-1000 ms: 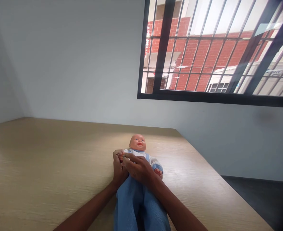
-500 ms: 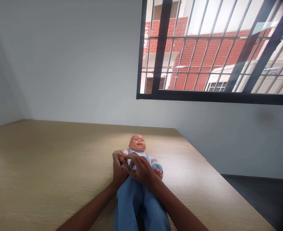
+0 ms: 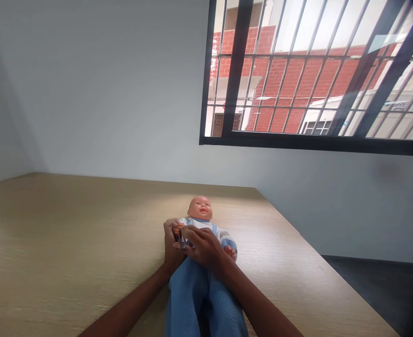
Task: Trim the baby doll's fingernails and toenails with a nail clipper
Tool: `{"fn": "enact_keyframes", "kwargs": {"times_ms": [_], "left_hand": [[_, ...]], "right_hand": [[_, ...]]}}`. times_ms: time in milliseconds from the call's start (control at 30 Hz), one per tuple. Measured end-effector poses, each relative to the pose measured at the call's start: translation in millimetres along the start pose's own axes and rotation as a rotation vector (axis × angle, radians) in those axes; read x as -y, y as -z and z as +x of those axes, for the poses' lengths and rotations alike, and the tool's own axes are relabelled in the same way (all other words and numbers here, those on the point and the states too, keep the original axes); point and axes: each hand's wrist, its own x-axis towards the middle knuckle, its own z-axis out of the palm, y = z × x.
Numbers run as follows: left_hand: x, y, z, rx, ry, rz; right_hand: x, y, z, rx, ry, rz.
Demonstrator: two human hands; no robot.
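A baby doll [image 3: 200, 208] in blue trousers and a white and blue top lies on its back on the wooden table [image 3: 69, 243], head away from me. My left hand [image 3: 170, 243] is closed round the doll's small hand at its left side. My right hand [image 3: 201, 245] rests over the doll's chest and pinches a small dark metal tool [image 3: 182, 241], perhaps a nail clipper, held at the doll's fingers. The doll's other arm [image 3: 229, 245] sticks out past my right wrist.
The table's right edge [image 3: 318, 267] drops to a dark floor [image 3: 385, 290]. A grey wall stands behind the table, with a barred window [image 3: 315, 70] at the upper right.
The small dark tool has come into sight in my right hand and now sits upright at the doll's hand. Both hands stay on the doll; it has not moved.
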Motion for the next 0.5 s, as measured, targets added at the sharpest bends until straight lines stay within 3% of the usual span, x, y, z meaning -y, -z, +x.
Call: {"fn": "enact_keyframes", "kwargs": {"times_ms": [300, 500], "left_hand": [[2.3, -0.8, -0.7, 0.012, 0.004, -0.014], [-0.4, 1.1, 1.9, 0.011, -0.001, -0.030]], "right_hand": [[0.1, -0.9, -0.4, 0.004, 0.035, -0.004], [1.7, -5.1, -3.5, -0.076, -0.065, 0.010]]}}
